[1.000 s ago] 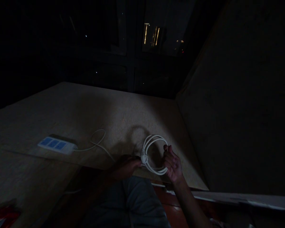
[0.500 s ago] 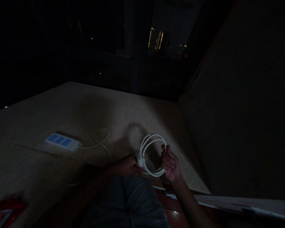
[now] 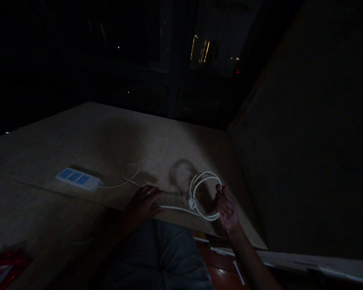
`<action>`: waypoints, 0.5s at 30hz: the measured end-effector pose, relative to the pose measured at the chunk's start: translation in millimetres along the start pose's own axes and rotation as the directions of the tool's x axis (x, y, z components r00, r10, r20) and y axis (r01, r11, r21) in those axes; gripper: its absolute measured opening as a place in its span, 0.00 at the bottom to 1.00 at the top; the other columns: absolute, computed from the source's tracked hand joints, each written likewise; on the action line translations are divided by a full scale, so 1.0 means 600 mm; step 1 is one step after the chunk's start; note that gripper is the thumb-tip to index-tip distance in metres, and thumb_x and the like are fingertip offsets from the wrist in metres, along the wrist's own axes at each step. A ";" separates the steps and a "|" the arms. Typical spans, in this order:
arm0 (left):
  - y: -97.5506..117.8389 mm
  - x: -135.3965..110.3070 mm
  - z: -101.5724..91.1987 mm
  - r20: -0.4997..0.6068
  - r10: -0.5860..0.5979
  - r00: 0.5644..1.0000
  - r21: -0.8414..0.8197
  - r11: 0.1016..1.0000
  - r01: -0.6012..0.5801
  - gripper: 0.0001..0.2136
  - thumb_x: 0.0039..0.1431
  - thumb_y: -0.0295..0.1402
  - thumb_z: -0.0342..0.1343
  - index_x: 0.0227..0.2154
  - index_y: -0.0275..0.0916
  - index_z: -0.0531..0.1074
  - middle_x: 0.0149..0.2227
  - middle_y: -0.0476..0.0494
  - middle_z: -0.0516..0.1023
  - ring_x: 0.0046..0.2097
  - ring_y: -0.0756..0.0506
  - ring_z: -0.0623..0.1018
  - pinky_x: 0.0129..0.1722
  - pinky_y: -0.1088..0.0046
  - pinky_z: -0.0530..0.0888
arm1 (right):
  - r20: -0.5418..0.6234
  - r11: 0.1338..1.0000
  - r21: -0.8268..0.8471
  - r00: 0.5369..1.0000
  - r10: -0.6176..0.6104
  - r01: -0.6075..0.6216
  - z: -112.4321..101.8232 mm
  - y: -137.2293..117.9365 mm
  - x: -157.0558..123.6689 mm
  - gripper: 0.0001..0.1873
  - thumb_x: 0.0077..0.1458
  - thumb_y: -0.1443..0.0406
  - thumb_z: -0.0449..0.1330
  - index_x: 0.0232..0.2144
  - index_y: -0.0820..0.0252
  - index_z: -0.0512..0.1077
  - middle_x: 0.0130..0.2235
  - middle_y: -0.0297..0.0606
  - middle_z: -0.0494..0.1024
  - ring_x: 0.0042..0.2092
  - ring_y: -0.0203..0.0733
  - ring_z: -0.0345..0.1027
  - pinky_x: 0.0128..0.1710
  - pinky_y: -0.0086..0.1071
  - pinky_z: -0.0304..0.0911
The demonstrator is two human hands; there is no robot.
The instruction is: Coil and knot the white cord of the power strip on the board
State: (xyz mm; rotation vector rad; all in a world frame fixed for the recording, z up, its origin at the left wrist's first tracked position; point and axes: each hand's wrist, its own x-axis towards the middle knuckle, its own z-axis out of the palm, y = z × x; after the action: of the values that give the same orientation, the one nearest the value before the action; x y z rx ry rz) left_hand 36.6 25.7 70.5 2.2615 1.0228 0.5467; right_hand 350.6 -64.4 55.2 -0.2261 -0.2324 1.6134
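Note:
A white power cord [image 3: 204, 175] is wound into loops, and my right hand [image 3: 226, 207] is closed round the right side of the coil. At the coil's left side hangs the cord's plug [image 3: 191, 200]. My left hand [image 3: 145, 201] grips the stretch of cord that runs left from the bottom of the loops; a ring shows on one finger. Farther left, a white power strip [image 3: 78, 179] with blue socket faces lies on the pale surface. Its cord makes a loose loop before passing behind my left hand.
The pale ledge [image 3: 157, 141] stretches before dark windows, with a dark wall [image 3: 305, 161] at the right. A red package [image 3: 10, 266] lies at the lower left. My legs [image 3: 169, 257] are below, above a reddish floor [image 3: 220, 270].
My left hand has moved left from beside the plug, drawing a straight stretch of cord out from the coil. My right hand and the coil have shifted slightly right.

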 end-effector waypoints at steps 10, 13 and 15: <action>-0.030 -0.166 0.154 -0.104 -0.811 0.575 -0.993 0.120 -0.010 0.22 0.43 0.36 0.66 0.45 0.47 0.73 0.52 0.42 0.75 0.58 0.34 0.70 0.57 0.47 0.70 | -0.066 0.807 -0.026 0.807 0.587 -0.589 0.014 0.010 0.067 0.21 0.71 0.60 0.40 0.39 0.66 0.69 0.15 0.18 0.53 0.12 0.24 0.36 0.12 0.19 0.38; -0.024 -0.170 0.180 0.055 -0.733 0.678 -0.992 -0.115 -0.044 0.10 0.54 0.36 0.56 0.39 0.45 0.76 0.46 0.40 0.79 0.54 0.36 0.75 0.56 0.48 0.71 | -0.034 0.712 -0.066 0.714 0.699 -0.699 0.027 0.011 0.093 0.25 0.72 0.58 0.37 0.39 0.67 0.68 0.15 0.18 0.53 0.12 0.25 0.36 0.12 0.18 0.37; -0.009 -0.151 0.183 0.108 -0.672 0.732 -0.980 -0.196 -0.036 0.11 0.56 0.32 0.54 0.40 0.46 0.77 0.46 0.41 0.80 0.54 0.38 0.76 0.56 0.49 0.71 | -0.007 0.636 -0.108 0.641 0.768 -0.764 0.036 0.012 0.111 0.27 0.72 0.58 0.34 0.39 0.68 0.68 0.14 0.19 0.53 0.11 0.25 0.36 0.12 0.18 0.37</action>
State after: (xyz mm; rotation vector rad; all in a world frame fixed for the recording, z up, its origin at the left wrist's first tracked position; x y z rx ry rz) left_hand 41.1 -79.4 -25.6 0.2806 0.8297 1.1496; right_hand 333.7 1.6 73.8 -0.4106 -0.2671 2.4767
